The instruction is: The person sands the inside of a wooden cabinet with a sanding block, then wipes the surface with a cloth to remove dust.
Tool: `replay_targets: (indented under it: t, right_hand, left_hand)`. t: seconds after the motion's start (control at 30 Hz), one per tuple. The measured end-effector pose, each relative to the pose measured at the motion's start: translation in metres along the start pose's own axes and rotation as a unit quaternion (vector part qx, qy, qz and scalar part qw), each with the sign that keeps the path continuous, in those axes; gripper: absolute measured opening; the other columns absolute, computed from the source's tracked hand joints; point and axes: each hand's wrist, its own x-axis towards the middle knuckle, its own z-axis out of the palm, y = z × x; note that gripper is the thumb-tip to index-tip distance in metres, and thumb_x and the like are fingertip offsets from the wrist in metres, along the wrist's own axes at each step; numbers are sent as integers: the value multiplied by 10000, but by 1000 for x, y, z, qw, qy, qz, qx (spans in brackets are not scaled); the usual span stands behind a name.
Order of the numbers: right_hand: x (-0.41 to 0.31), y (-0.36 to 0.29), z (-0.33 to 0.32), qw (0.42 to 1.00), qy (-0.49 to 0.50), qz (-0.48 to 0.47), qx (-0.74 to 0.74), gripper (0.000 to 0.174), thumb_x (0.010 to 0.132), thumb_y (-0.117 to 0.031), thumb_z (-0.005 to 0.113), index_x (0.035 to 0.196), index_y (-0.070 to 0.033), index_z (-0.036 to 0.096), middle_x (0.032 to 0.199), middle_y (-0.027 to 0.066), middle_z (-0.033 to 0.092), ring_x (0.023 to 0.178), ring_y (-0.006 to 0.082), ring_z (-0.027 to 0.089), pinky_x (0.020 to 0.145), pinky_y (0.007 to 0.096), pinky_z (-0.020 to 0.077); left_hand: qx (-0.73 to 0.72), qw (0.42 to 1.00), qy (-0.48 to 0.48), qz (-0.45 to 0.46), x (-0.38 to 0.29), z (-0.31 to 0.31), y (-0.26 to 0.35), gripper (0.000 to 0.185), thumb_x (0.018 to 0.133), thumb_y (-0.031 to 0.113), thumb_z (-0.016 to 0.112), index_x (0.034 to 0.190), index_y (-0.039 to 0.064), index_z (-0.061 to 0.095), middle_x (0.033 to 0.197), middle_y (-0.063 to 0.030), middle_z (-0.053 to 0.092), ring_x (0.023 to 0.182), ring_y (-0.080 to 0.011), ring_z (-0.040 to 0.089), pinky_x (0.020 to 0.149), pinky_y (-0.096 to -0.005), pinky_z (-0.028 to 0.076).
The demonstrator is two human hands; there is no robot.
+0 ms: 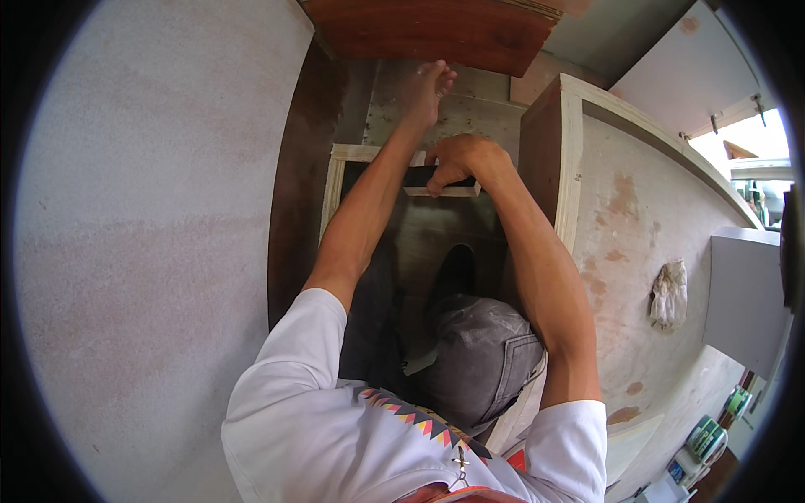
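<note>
My left hand (434, 91) is stretched forward beyond the cabinet frame, below a reddish-brown wooden panel (434, 31). It is blurred, its fingers are partly curled, and its palm is hidden. Nearer to me, my right hand (468, 160) grips a short wooden piece (449, 192) with a dark face, its thumb on the pale near edge and its fingers over the far side. The piece lies at the far end of an open, dark-lined wooden cabinet frame (336, 179) with pale plywood edges. My right hand hides part of the piece and of the frame's far edge.
A large whitish panel (157, 220) rises along the left. To the right, a stained cabinet panel with a raised wooden rim (569, 157) bears a crumpled off-white cloth or glove (668, 295). A grey box-like piece (745, 295) and green-and-white containers (705, 438) stand farther right. My knee (484, 352) is close to the frame.
</note>
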Motion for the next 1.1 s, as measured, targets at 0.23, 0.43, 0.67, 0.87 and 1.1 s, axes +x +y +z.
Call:
replay_targets:
  t: [0.23, 0.43, 0.67, 0.87, 1.1]
  right_hand:
    - [6, 3, 3, 1000, 0, -12, 0, 721, 606, -355, 843, 1297, -206, 698, 1157, 119, 735, 1034, 305, 709, 853, 430, 577]
    - [12, 8, 4, 1000, 2, -10, -7, 728, 602, -371, 844, 1296, -201, 699, 1168, 119, 735, 1032, 307, 710, 864, 422, 574]
    - [10, 5, 5, 1000, 15, -25, 3, 719, 611, -368, 843, 1296, -207, 699, 1183, 120, 731, 1051, 313, 704, 881, 425, 570]
    - [12, 7, 7, 1000, -4, -3, 19, 738, 614, -364, 842, 1318, -210, 683, 1206, 114, 719, 1064, 311, 697, 892, 423, 566]
    - [14, 5, 5, 1000, -12, -3, 15, 761, 608, -383, 839, 1331, -209, 675, 1205, 115, 719, 1095, 317, 685, 913, 427, 556]
  left_hand:
    - [-12, 1000, -21, -15, 7, -8, -2, 178, 943, 198, 734, 1030, 100, 613, 968, -45, 651, 957, -202, 678, 861, -339, 554]
    - [18, 996, -74, -41, 7, -6, -2, 158, 946, 202, 709, 1023, 94, 623, 950, -60, 657, 939, -218, 689, 862, -344, 557]
    - [118, 987, 34, 101, -10, -31, -4, 183, 990, 189, 623, 1125, 67, 596, 1112, -98, 607, 1002, -265, 676, 932, -394, 536]
    - [448, 734, 195, 471, -41, -2, 69, 583, 930, 146, 617, 1472, 14, 446, 1508, -220, 420, 1423, -368, 420, 1121, -481, 400]
    - [676, 591, 82, 433, -25, -34, 55, 683, 958, 210, 595, 1562, 14, 345, 1652, -248, 209, 1535, -423, 190, 1223, -605, 177]
